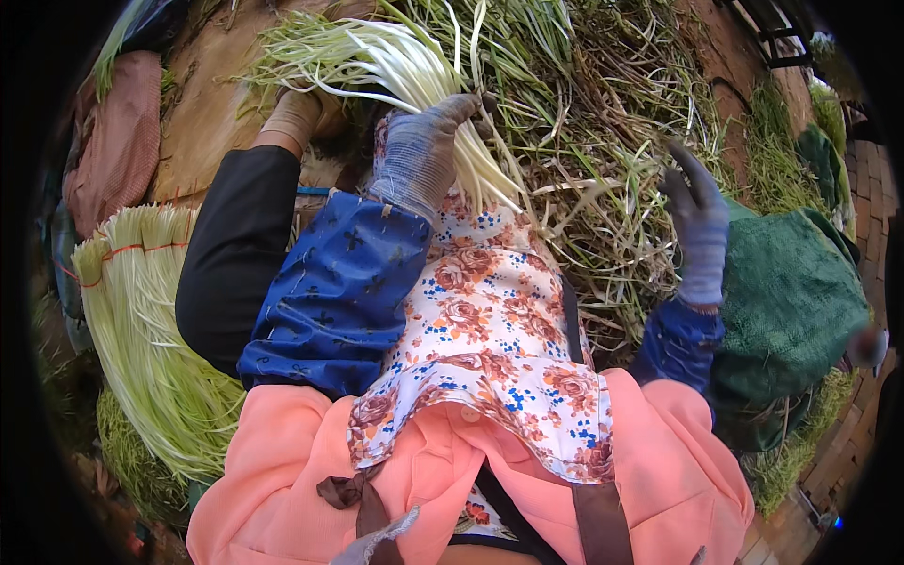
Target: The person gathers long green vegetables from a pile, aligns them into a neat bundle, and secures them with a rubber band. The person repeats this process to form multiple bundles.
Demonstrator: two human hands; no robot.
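Note:
A gray knit glove covers my left hand (427,152), which is closed around a bunch of pale leafy stalks, likely chives or garlic greens (417,70). The white stalk ends point down over my floral apron (487,304), and the leafy tops fan out to the upper left. My right hand (696,219), gloved too, is raised at the right with its fingers apart and nothing in them. Below and beside it spreads a heap of loose green and dried stalks (600,134). A few loose strands hang between the bunch and the heap, partly blurred.
Bundles of pale stalks tied with red bands (152,311) stand at the left. A pinkish woven sack (120,134) lies behind them. A green woven sack (784,311) is at the right, near brick paving (865,183). My bent leg in dark trousers (244,247) is beside the bundles.

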